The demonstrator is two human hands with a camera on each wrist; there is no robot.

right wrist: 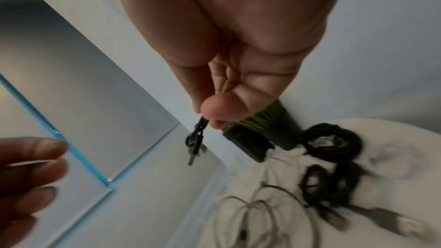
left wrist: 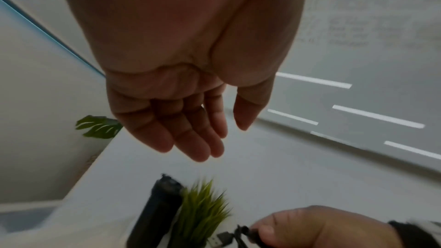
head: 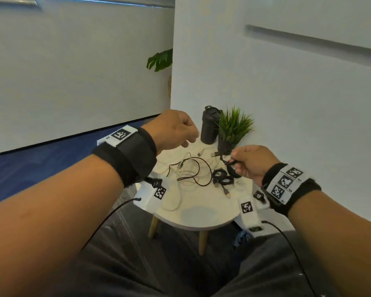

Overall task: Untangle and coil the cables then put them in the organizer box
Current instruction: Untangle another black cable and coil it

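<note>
Left hand (head: 174,129): raised above the far left edge of the surface (head: 201,213), fingers (left wrist: 190,139) loosely extended and released, holding nothing, as the left wrist view shows. Loose cables (head: 189,170): one thin dark lead and pale white leads, sprawled in overlapping loops across the left and middle of the round white surface, uncoiled. Black bottle (head: 209,127): upright at the back of the surface, just beside the potted plant. Potted plant (head: 232,127): green spiky leaves in a dark pot, upright, at the back. Coiled black cable (head: 222,177): bundled, lying on the surface right of the loose loops, a USB plug (head: 228,194) trailing toward the near edge. Right hand (head: 253,162): held above the right side of the surface, thumb and fingers (right wrist: 214,108) pinching a held black cable (head: 228,162); its bundled part hangs below the hand near the coiled one, a USB end (head: 214,154) sticking out to the left. Organizer box: not identifiable in any view.
</note>
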